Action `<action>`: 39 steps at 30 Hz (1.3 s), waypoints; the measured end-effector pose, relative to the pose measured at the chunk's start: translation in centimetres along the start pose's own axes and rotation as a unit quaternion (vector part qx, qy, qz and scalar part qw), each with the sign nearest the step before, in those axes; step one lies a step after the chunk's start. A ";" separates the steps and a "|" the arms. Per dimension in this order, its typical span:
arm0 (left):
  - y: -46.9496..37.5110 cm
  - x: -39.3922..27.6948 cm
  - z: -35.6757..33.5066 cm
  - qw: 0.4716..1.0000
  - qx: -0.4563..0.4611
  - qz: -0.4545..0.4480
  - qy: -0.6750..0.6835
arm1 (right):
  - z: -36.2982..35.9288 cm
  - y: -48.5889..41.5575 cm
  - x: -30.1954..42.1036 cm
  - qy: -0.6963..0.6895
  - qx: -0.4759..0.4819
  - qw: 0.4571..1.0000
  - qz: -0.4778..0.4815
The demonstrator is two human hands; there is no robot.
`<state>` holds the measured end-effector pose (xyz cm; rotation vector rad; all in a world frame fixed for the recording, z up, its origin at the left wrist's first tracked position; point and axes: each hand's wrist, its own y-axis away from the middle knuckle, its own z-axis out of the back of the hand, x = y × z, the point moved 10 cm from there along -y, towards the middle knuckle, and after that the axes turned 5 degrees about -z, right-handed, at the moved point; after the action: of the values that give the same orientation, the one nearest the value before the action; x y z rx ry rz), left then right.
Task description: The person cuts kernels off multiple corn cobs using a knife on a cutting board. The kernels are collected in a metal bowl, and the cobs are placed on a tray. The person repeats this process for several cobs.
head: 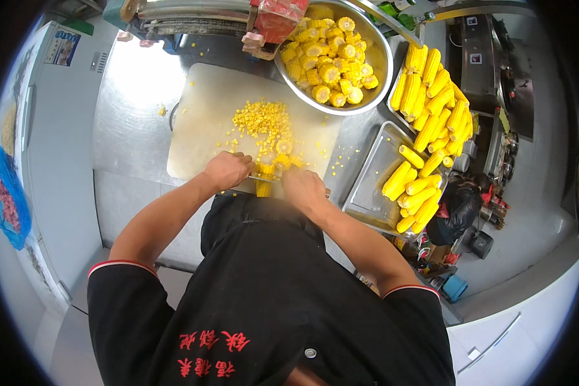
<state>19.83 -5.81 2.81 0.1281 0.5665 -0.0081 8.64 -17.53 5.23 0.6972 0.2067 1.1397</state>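
Note:
My right hand (303, 187), a little blurred, is closed around the handle of a knife (266, 177). Its thin blade lies across an ear of corn (264, 188) at the near edge of a white cutting board (202, 111). My left hand (227, 170) has its curled fingers at the blade's other end; the exact grip is partly hidden. Just beyond the blade sit a few short cut corn pieces (282, 153). Farther up the board spreads a loose heap of corn kernels (260, 118).
A steel bowl (387, 72) of cut corn stands behind the board. To the right, one metal tray (369, 186) holds several cobs, with another heap of corn ears (432, 96) behind it. A machine with a red part (277, 21) overhangs the back edge. A person (456, 207) is at far right.

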 end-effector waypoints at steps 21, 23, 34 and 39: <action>2.5 0.1 1.6 0.993 0.010 -0.103 0.056 | 2.0 2.8 6.2 0.001 0.046 0.999 -0.009; 2.2 0.0 0.6 0.993 0.028 -0.112 0.007 | 1.6 2.8 5.8 -0.008 0.034 0.999 -0.013; 2.3 -0.9 -1.4 0.998 0.023 -0.050 0.012 | 0.3 2.4 3.4 -0.003 0.046 0.999 -0.015; 1.4 -0.7 -1.8 0.997 0.059 -0.042 0.004 | -0.4 1.8 2.3 -0.007 0.036 0.999 -0.014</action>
<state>18.35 -4.23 1.84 0.2190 0.5800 -0.1234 8.03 -14.96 6.49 0.7627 0.2455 1.1042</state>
